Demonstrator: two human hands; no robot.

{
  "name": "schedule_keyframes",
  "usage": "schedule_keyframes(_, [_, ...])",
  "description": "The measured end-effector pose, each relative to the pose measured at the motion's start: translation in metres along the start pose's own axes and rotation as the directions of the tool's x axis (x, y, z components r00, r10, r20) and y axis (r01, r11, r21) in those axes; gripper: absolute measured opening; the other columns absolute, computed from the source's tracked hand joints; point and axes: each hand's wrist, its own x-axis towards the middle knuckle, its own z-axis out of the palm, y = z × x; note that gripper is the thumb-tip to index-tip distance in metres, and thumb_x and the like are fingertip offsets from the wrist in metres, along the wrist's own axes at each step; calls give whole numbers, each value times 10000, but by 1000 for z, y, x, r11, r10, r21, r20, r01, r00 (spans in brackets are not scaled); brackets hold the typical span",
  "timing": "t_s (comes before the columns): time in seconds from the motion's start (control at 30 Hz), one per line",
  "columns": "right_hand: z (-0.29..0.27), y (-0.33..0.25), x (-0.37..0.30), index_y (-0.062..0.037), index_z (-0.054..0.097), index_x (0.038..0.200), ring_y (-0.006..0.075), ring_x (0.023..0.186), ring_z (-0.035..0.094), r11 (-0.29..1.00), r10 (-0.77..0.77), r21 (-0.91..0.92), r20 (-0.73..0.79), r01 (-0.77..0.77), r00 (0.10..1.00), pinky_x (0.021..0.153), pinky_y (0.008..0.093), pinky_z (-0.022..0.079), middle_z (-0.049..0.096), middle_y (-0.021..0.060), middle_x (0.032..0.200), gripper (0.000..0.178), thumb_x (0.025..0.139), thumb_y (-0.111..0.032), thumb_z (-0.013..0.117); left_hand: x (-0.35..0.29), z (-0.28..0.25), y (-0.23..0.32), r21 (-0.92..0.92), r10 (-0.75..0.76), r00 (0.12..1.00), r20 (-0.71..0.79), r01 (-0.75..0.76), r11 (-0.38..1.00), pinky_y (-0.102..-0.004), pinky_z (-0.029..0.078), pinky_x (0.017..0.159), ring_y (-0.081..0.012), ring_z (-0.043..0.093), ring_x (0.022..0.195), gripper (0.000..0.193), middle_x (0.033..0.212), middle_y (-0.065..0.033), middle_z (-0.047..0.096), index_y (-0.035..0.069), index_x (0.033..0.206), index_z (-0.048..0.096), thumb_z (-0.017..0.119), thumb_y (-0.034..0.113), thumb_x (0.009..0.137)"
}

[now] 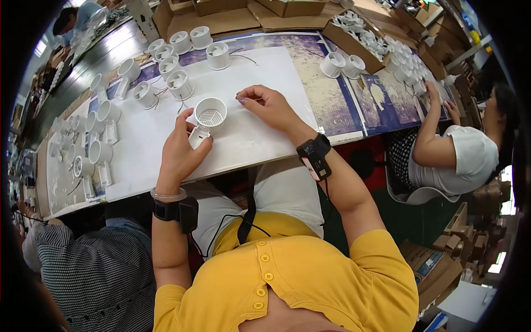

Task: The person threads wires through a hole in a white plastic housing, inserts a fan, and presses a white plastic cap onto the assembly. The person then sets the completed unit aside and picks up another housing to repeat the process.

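My left hand (pixel 183 145) grips a white round plastic housing (pixel 211 113) by its short rectangular stem, thumb on one side and fingers on the other. The ring tilts up toward me, and a slatted grille shows at its bottom. To the right of the ring, apart from it, is my right hand (pixel 265 107). Its fingers are curled, with thumb and forefinger close together; anything between them is too small to make out. Beyond the hands stand several white cylindrical fan units (pixel 180 84), with blades inside and thin wires trailing from some.
The white work sheet (pixel 260 72) covers much of the table. More white housings (pixel 100 151) stand at the left. Two fan units (pixel 333 65) sit at the back right beside a cardboard box (pixel 354 39) of white parts. A co-worker (pixel 459 149) sits at the right, hands among white units.
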Motion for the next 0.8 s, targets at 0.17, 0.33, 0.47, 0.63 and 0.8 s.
schedule_keyframes(0.17, [-13, 2, 1, -37, 612, 1094, 142, 934, 582, 983, -149, -135, -191, 125, 970, 865, 283, 455, 635, 47, 1030, 252, 870, -145, 651, -1, 16, -8, -31, 40, 993, -114, -44, 999, -333, 481, 820, -232, 603, 881, 623, 954, -111, 608, 29, 1303, 414, 695, 159, 762])
schedule_keyframes(0.33, [-108, 1, 17, -47, 618, 1064, 282, 1068, 539, 638, -701, -764, -526, 94, 482, 937, 377, 401, 629, 109, 1055, 340, 762, -162, 723, -11, 20, -25, -229, 77, 957, -280, -145, 963, -336, 472, 874, -217, 595, 938, 609, 1033, -119, 605, 8, 1302, 414, 685, 119, 769])
schedule_keyframes(0.47, [-186, 29, 22, -70, 645, 1102, 304, 1153, 492, 776, -503, -582, -804, -243, 318, 1000, 390, 357, 573, 159, 1189, 372, 786, -256, 703, -9, 20, -19, -292, 64, 967, -248, -138, 946, -335, 450, 925, -211, 584, 1005, 604, 1091, -127, 593, -19, 1301, 407, 682, 88, 774])
schedule_keyframes(0.63, [-185, 60, 40, -89, 663, 1104, 327, 1240, 437, 814, -343, -544, -734, -204, 587, 1056, 380, 311, 469, 212, 1324, 357, 802, -280, 679, -11, 18, -20, -385, 3, 961, -277, -114, 916, -331, 422, 964, -219, 560, 1071, 611, 1140, -142, 572, -38, 1311, 385, 675, 86, 788])
schedule_keyframes(0.8, [-105, 36, 65, -121, 674, 1097, 335, 1298, 387, 788, -386, -616, -499, -4, 776, 1066, 376, 308, 416, 220, 1379, 319, 809, -257, 676, -10, 18, -24, -500, -35, 948, -315, -135, 856, -333, 397, 993, -223, 537, 1115, 608, 1183, -154, 549, -48, 1318, 366, 662, 76, 801])
